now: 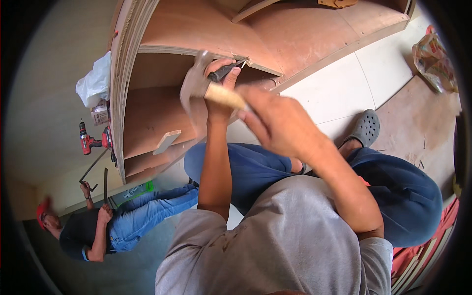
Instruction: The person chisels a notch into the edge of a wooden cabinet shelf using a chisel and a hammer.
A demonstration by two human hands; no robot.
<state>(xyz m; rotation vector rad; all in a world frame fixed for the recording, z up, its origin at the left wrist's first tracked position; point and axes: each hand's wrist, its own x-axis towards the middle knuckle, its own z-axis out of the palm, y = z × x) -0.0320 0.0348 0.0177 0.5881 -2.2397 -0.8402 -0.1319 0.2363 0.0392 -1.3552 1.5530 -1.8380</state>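
Note:
My left hand (221,101) is closed around the black handle of a chisel (223,72). The chisel's tip meets the plywood edge (196,51) of an open cabinet compartment, where the wood is chipped and splintered. In my right hand (282,118) is a hammer (223,96), gripped by its light wooden handle. Motion smears the hammer's head, which appears just left of the chisel handle; whether they touch, I cannot tell.
The wooden cabinet (162,105) stands before me, a small wood strip (167,141) projecting from it. A red cordless drill (88,140) and white plastic bag (96,81) lie along its left side. Another person (93,226) works at lower left. A board (408,118) lies on the right.

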